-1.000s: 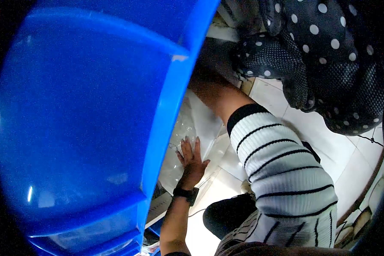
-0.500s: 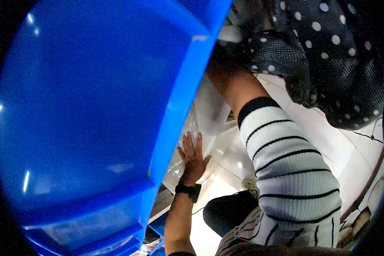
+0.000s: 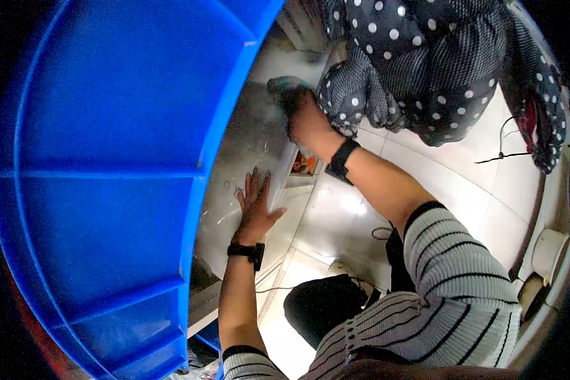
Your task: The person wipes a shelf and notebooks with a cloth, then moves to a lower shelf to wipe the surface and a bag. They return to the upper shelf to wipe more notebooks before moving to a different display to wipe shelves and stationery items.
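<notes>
My left hand (image 3: pixel 257 209) lies with its fingers spread on a shiny grey surface (image 3: pixel 225 183) that looks wrapped in clear film. Farther up, my right hand (image 3: pixel 307 120) is closed on a dark cloth (image 3: pixel 285 92) pressed against the same surface. Its fingertips are partly hidden by the cloth and by blur. A black band circles each wrist. Just right of my right hand hangs a black fabric with white dots (image 3: pixel 418 63).
A large blue ribbed plastic panel (image 3: pixel 107 139) fills the left side. White floor tiles (image 3: pixel 449 171) lie below, with a thin dark cord (image 3: pixel 275 289) across them. A white round container (image 3: pixel 548 253) stands at the right edge.
The view has shifted, and the blue panel covers less of it. My right hand and the cloth, hidden or dark before, now show. My left hand stays spread on the surface.
</notes>
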A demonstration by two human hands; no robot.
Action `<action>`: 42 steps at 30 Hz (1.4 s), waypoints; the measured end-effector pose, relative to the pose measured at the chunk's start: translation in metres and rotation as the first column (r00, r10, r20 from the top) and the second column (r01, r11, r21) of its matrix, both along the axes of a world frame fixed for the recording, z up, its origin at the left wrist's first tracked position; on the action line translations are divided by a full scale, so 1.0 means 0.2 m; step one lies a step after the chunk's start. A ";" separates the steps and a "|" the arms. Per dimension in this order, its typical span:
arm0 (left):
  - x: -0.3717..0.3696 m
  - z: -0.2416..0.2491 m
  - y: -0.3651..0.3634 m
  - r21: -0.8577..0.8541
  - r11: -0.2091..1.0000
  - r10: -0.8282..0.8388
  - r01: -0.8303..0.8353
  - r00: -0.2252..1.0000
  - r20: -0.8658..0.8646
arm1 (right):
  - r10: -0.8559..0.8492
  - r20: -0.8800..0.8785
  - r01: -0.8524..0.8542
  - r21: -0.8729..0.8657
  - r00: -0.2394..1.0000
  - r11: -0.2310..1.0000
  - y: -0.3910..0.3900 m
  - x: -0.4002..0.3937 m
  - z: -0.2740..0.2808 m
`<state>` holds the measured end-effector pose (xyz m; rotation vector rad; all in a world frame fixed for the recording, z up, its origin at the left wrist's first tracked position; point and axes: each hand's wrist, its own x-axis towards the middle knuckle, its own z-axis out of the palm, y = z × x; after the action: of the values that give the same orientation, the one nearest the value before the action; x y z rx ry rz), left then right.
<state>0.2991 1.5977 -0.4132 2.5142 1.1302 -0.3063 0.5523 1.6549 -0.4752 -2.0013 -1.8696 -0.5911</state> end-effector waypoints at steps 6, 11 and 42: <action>0.03 -0.22 0.42 0.103 0.993 -0.081 0.051 0.945 0.316 | 0.037 -0.100 -0.072 -0.366 0.994 0.928 -0.08 -0.05 0.00; 0.22 -0.09 0.39 0.376 0.922 -0.075 -0.090 0.912 0.403 | 0.011 -0.556 -0.247 -0.352 0.831 0.903 -0.39 -0.13 0.25; 0.18 2.11 -1.11 -0.476 0.789 0.599 -0.389 0.660 0.453 | -0.354 -0.732 -0.001 -0.436 0.582 0.900 -2.55 1.01 2.42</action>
<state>0.3349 1.3761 0.0095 1.6879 1.2990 0.3867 0.7544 1.1443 0.0080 -2.1566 -1.2461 0.6631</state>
